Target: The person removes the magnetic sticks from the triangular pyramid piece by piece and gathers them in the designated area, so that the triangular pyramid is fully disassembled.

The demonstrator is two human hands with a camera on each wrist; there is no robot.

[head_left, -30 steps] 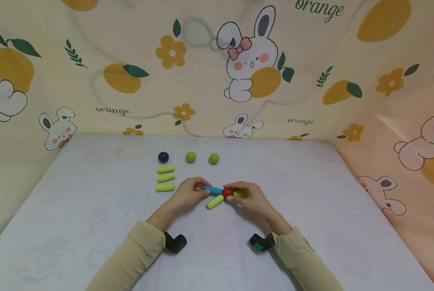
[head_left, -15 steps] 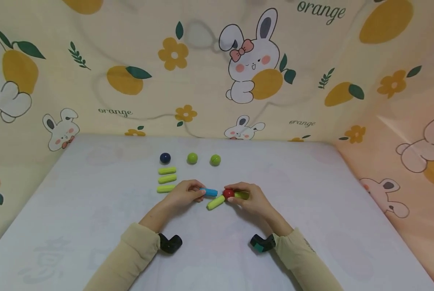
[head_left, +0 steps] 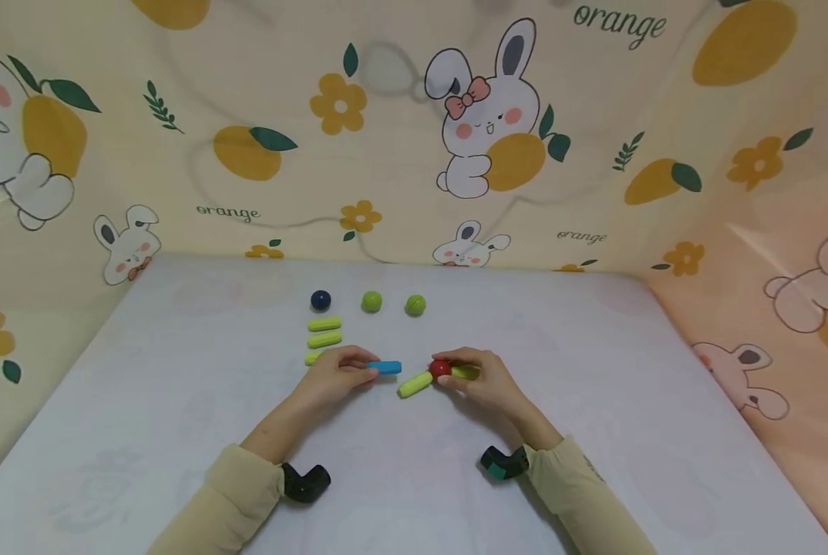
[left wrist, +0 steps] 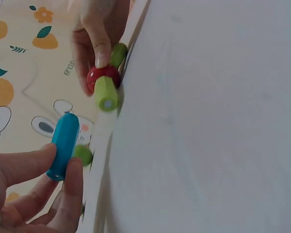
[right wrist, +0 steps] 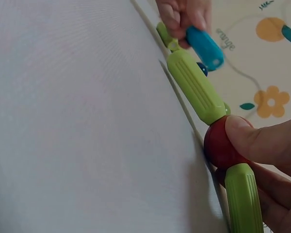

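Note:
My left hand (head_left: 334, 379) pinches a blue rod (head_left: 386, 368) by one end between thumb and fingers; its other end points right, toward the red ball. A gap separates the two. With thumb and fingertips, my right hand (head_left: 485, 378) grips the red ball (head_left: 440, 370). Two yellow-green rods are joined to that ball: one rod (right wrist: 196, 87) reaches out to the left, the other rod (right wrist: 244, 199) passes under the right hand and is partly hidden in the head view. A pale dot shows in the end face of the near rod (left wrist: 106, 99) in the left wrist view.
Behind the hands stand a dark blue ball (head_left: 321, 300), a green ball (head_left: 371, 301) and a second green ball (head_left: 415, 305) in a row. Yellow-green rods (head_left: 324, 339) lie beside the left hand, the lowest partly covered by it. A patterned cloth (head_left: 386, 154) backs the white table (head_left: 594, 385).
The blue rod has come away from the red ball as my left hand pulled it to the left. My right hand stays on the ball with its two rods.

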